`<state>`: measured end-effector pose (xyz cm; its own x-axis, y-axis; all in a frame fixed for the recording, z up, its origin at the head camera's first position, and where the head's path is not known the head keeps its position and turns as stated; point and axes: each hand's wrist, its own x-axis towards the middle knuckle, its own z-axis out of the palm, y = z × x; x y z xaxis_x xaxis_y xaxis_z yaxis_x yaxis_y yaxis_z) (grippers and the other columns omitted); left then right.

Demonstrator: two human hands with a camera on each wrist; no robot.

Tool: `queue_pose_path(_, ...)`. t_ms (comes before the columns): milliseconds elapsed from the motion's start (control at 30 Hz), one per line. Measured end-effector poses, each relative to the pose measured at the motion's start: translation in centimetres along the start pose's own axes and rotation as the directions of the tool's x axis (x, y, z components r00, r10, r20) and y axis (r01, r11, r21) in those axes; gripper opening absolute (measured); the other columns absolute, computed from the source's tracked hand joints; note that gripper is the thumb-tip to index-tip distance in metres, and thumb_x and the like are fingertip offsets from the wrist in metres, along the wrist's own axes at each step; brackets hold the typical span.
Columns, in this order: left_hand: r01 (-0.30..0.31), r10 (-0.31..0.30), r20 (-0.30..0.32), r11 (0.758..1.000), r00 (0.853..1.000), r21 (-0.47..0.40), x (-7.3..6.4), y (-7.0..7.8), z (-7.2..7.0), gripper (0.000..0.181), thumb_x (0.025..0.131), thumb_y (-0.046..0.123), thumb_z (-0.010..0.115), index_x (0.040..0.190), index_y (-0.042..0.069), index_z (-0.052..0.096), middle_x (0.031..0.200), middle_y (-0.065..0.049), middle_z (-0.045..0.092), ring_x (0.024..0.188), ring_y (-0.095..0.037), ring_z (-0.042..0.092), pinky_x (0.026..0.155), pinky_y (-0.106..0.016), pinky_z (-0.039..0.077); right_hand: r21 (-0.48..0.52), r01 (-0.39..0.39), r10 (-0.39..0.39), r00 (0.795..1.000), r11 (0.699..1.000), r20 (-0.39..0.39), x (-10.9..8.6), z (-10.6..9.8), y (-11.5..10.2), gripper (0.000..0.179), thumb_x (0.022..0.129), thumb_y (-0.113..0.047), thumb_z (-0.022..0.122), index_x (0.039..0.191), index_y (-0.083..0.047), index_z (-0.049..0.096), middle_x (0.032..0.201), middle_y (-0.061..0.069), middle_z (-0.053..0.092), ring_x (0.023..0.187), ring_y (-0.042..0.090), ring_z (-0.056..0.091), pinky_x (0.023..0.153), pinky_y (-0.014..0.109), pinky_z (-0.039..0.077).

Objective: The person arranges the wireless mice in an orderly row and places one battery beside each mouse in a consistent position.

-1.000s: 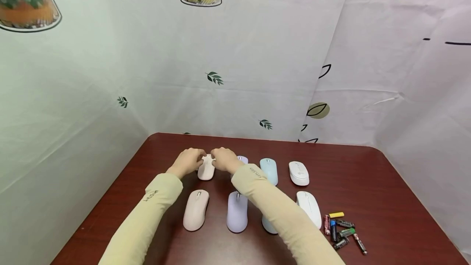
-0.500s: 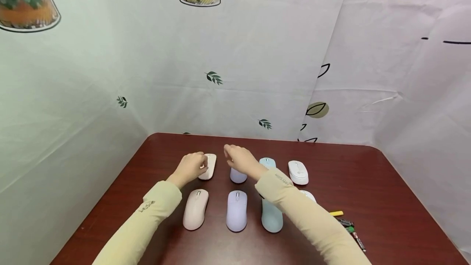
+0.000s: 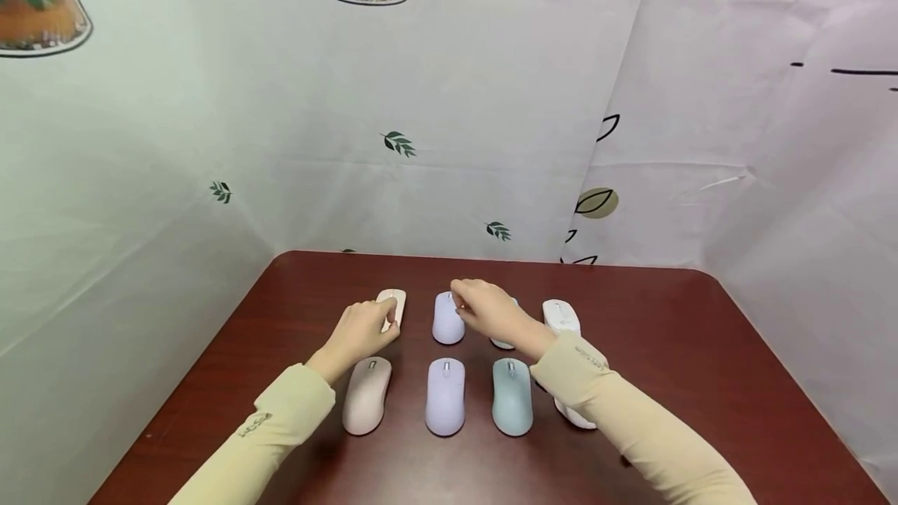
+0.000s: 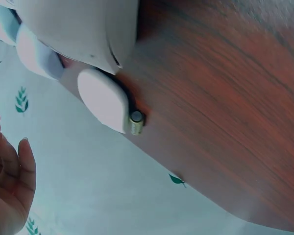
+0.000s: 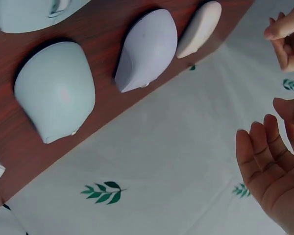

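White cloth point(image 3: 302, 76) with green leaves point(image 3: 398, 144) on it hangs behind a dark red table point(image 3: 701, 349). Computer mice point(image 3: 445, 396) sit on the table in two rows. At the back on the left is a cream mouse point(image 4: 103, 98), and a little battery point(image 4: 136, 125) is right beside it, near the far edge. I can't tell if the battery touches the mouse, or if it stands up or lies down. If a finger knocked it, it could roll off the back, because it is round and the edge is close.

The left hand point(image 3: 354, 333) is by that mouse. Its fingers are softly bent, and nothing shows in them. The right hand point(image 3: 491, 309) is up over the back row, near the back purple mouse point(image 3: 447, 326) and the back blue mouse point(image 5: 56, 93). Its fingers are loose and half bent, and they look empty.

If the right hand dropped too fast, it could push those mice out of line. The right sleeve point(image 3: 631, 411) goes over the front white mouse point(image 3: 573, 414), so it could drag it.
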<state>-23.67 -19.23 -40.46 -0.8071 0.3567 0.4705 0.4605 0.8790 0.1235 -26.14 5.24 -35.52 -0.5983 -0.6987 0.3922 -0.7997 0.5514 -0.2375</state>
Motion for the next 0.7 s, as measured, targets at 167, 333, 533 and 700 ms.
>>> queue_pose_path(167, 0.002, -0.004, -0.088, 1.0, 0.996, -0.024, 0.1, 0.8, -0.4, 0.017, 0.072, 0.007, 0.066, 0.069, 0.013, 0.051, 0.046, 0.008, 0.036, 0.042, -0.004, 0.028, 0.042, -0.021, 0.025, 0.017, -0.029, 0.03, 0.998, 0.999, -0.059, -1.6, -1.1, 0.8, 0.025, 0.081, 0.0, 0.067, 0.078, -0.011, 0.045, 0.071, -0.002, 0.049, 0.067, 0.011, 0.049, 0.059, 0.022, 0.04)
queue_pose_path(333, 0.026, -0.039, -0.158, 0.996, 0.987, -0.084, 0.5, 2.0, -0.6, 0.017, 0.075, 0.007, 0.067, 0.07, 0.014, 0.052, 0.049, 0.008, 0.041, 0.042, -0.002, 0.03, 0.042, -0.019, 0.026, 0.024, -0.082, 0.084, 0.99, 0.996, -0.117, -3.8, -1.9, 2.2, 0.021, 0.084, 0.0, 0.064, 0.082, -0.01, 0.046, 0.073, -0.002, 0.05, 0.067, 0.014, 0.053, 0.058, 0.022, 0.039)
queue_pose_path(533, 0.012, -0.042, -0.179, 0.986, 0.983, -0.164, 1.0, 4.2, -0.4, 0.018, 0.076, 0.009, 0.07, 0.069, 0.016, 0.055, 0.052, 0.01, 0.044, 0.046, -0.001, 0.034, 0.046, -0.018, 0.029, 0.044, -0.169, 0.173, 0.976, 0.985, -0.132, -6.2, -3.4, 3.3, 0.02, 0.086, -0.001, 0.063, 0.082, -0.012, 0.046, 0.071, -0.003, 0.049, 0.063, 0.008, 0.044, 0.056, 0.022, 0.037)
queue_pose_path(700, -0.047, 0.009, -0.17, 0.974, 0.985, -0.222, 1.2, 6.2, -0.2, 0.018, 0.075, 0.007, 0.071, 0.07, 0.016, 0.056, 0.051, 0.012, 0.046, 0.047, 0.002, 0.035, 0.047, -0.015, 0.029, 0.043, -0.226, 0.23, 0.962, 0.973, -0.146, -8.2, -4.6, 4.3, 0.021, 0.086, -0.003, 0.064, 0.081, -0.013, 0.046, 0.071, -0.005, 0.047, 0.063, 0.011, 0.045, 0.055, 0.021, 0.035)
